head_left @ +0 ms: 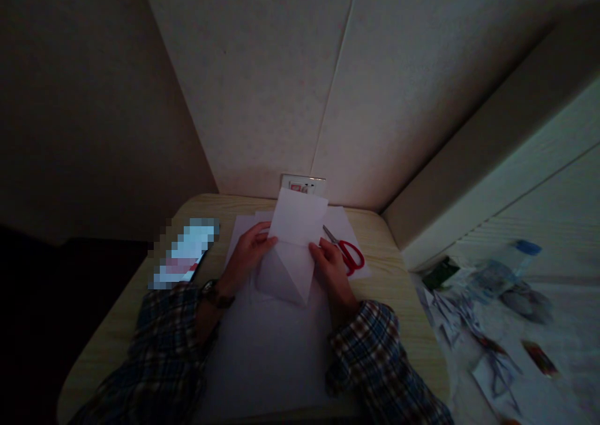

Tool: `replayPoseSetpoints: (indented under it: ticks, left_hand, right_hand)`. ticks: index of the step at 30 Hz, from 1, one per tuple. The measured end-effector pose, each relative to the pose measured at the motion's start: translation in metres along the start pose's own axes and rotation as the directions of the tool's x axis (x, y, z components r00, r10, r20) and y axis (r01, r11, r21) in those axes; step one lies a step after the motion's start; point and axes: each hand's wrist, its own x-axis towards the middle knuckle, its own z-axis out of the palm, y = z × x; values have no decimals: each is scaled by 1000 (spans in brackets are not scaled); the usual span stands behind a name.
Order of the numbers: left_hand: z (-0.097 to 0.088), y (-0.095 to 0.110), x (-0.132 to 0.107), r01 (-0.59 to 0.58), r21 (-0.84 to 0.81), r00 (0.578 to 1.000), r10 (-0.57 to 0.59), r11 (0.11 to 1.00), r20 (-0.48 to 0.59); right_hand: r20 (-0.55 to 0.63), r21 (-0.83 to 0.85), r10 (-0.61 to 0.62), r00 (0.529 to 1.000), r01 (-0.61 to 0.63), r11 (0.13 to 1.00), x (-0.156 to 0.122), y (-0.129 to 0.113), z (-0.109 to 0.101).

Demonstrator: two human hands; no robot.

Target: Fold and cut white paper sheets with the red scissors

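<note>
Between my two hands is a folded sheet of white paper (300, 215), raised above the table, with a diagonal fold across its lower part. My left hand (248, 253) pinches its left edge, thumb on the front. On the opposite edge, my right hand (329, 265) grips the paper between thumb and fingers. Red-handled scissors (357, 256) lie just beyond my right hand, blades pointing away to the left. More white sheets (272, 362) lie flat beneath my hands.
A lit phone (187, 253), its screen blurred out, lies left on the wooden table (389, 300). The wall behind carries a socket (304, 183). Down to the right are paper scraps (497, 375) and a clear plastic bottle with a blue cap (499, 275).
</note>
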Motion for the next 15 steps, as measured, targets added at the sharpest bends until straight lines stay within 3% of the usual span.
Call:
replayPoseSetpoints:
  ticks: [15]
  left_hand:
    - [-1, -2, 1, 13, -20, 1000, -13, 1000, 19]
  right_hand:
    - [3, -16, -8, 1000, 8, 1000, -1, -2, -1]
